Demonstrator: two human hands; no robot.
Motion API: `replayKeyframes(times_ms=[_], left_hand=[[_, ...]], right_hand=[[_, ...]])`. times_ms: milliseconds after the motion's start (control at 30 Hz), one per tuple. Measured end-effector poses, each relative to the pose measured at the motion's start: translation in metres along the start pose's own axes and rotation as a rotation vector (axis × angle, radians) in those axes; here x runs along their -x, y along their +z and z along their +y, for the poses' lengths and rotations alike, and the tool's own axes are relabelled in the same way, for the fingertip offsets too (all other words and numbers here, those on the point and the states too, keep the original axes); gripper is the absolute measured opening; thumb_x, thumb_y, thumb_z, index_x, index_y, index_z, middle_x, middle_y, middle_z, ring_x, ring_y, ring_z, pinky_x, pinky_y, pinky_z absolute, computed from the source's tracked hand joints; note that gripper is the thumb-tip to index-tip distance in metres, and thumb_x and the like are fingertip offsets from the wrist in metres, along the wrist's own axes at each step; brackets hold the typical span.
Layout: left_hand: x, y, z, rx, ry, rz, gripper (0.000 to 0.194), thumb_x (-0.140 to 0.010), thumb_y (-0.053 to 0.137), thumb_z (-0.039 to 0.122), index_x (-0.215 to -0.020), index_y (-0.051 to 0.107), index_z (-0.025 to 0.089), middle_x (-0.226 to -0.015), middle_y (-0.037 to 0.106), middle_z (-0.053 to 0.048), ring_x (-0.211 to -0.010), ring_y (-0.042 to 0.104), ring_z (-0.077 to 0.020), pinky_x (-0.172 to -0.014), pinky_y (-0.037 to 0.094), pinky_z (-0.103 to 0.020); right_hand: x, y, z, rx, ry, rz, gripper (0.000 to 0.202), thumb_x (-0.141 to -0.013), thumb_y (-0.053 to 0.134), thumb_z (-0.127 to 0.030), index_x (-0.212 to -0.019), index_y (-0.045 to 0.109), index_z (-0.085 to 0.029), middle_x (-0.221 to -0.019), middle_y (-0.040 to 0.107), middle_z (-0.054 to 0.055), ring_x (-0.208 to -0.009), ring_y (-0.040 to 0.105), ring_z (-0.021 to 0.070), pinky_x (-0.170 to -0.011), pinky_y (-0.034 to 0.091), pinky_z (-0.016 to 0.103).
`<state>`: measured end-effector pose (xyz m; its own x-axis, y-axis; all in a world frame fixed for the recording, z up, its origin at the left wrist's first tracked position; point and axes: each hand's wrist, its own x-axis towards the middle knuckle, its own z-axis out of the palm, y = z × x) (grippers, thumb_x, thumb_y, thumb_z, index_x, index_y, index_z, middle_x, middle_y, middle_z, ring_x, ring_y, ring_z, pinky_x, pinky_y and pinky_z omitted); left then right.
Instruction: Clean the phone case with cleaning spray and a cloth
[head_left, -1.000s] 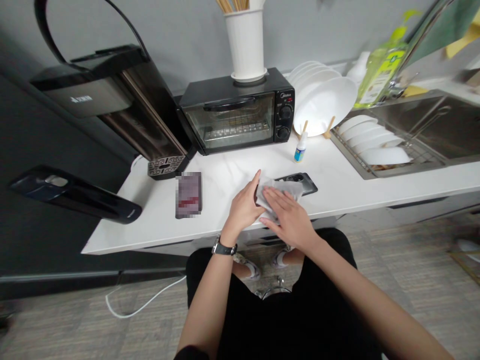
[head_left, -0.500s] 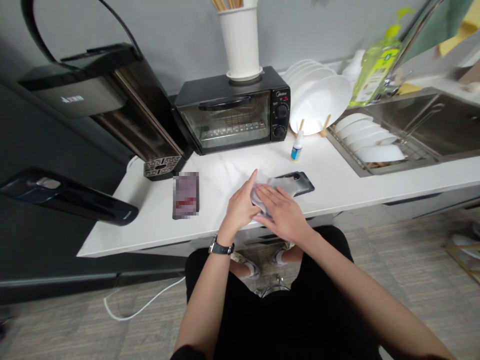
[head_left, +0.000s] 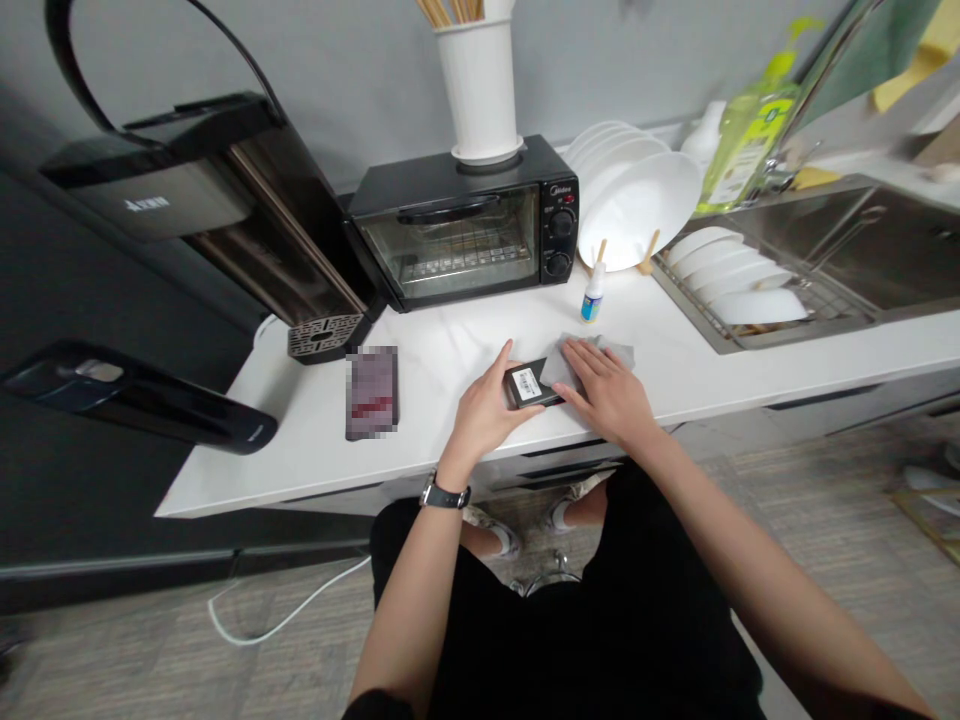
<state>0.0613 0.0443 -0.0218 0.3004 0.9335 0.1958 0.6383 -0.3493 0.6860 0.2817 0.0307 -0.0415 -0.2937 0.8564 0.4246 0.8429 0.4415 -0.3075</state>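
Note:
A dark phone (head_left: 556, 399) with a white label at its left end lies on the white counter near the front edge. My left hand (head_left: 486, 408) grips the phone's left end between thumb and fingers. On the phone's right part rests a grey cloth (head_left: 556, 371), pressed down by my right hand (head_left: 609, 390), whose fingers lie flat on it. The cloth and hand hide that end of the phone. Behind them stands a small white spray bottle (head_left: 592, 294) with a blue label.
A toaster oven (head_left: 457, 235) carries a white utensil holder (head_left: 480, 90). Left are a tall black machine (head_left: 262, 230), a pixelated flat object (head_left: 372, 392) and a dark cylindrical appliance (head_left: 150, 395). Right are plates (head_left: 637, 210), a soap bottle (head_left: 750, 140) and a sink (head_left: 892, 240).
My right hand and the cloth have slid right along the phone, uncovering its labelled left end. My left hand stays almost in place, now visibly around that end.

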Motion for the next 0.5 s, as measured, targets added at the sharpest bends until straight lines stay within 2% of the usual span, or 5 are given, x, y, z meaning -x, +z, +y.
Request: replayKeyframes(times_ms=[67, 167, 233, 400, 500], left_hand=[[0.000, 0.000, -0.001, -0.012, -0.002, -0.002, 0.109, -0.079, 0.085, 0.034, -0.168, 0.021, 0.028, -0.148, 0.064, -0.009, -0.133, 0.064, -0.0295, -0.114, 0.049, -0.043], [0.001, 0.000, -0.006, -0.042, -0.007, -0.018, 0.090, -0.090, 0.069, 0.020, -0.167, 0.024, 0.025, -0.155, 0.058, -0.013, -0.138, 0.061, -0.0289, -0.116, 0.048, -0.043], [0.002, -0.001, -0.008, -0.046, -0.005, -0.023, 0.084, -0.092, 0.062, 0.016, -0.167, 0.025, 0.024, -0.156, 0.057, -0.014, -0.140, 0.059, -0.0278, -0.117, 0.047, -0.043], [0.001, 0.001, -0.002, -0.014, -0.002, 0.005, 0.107, -0.079, 0.086, 0.037, -0.166, 0.025, 0.026, -0.149, 0.063, -0.010, -0.135, 0.062, -0.0292, -0.118, 0.047, -0.044], [0.001, 0.000, -0.002, -0.013, 0.013, 0.015, 0.102, -0.080, 0.084, 0.033, -0.165, 0.029, 0.026, -0.148, 0.064, -0.010, -0.135, 0.062, -0.0288, -0.118, 0.046, -0.044]], right_hand=[[0.000, 0.002, -0.007, -0.001, -0.014, 0.009, 0.078, -0.105, 0.041, -0.065, -0.160, 0.043, -0.010, -0.162, 0.048, 0.020, -0.155, 0.041, 0.0351, -0.127, 0.031, 0.059], [0.005, 0.009, -0.039, -0.081, -0.212, -0.074, 0.084, -0.103, 0.043, -0.068, -0.159, 0.043, -0.005, -0.163, 0.047, 0.021, -0.154, 0.042, 0.0324, -0.129, 0.032, 0.055], [0.007, 0.011, -0.049, -0.119, -0.280, -0.108, 0.082, -0.103, 0.044, -0.067, -0.158, 0.044, -0.006, -0.162, 0.048, 0.020, -0.154, 0.044, 0.0304, -0.129, 0.032, 0.052], [0.007, -0.001, -0.009, -0.023, -0.036, 0.010, 0.070, -0.107, 0.043, -0.056, -0.161, 0.041, -0.012, -0.164, 0.046, 0.018, -0.153, 0.043, 0.0340, -0.126, 0.034, 0.058], [0.009, -0.001, -0.016, -0.019, -0.029, 0.010, 0.064, -0.109, 0.041, -0.048, -0.160, 0.043, -0.010, -0.164, 0.046, 0.018, -0.154, 0.043, 0.0334, -0.127, 0.034, 0.058]])
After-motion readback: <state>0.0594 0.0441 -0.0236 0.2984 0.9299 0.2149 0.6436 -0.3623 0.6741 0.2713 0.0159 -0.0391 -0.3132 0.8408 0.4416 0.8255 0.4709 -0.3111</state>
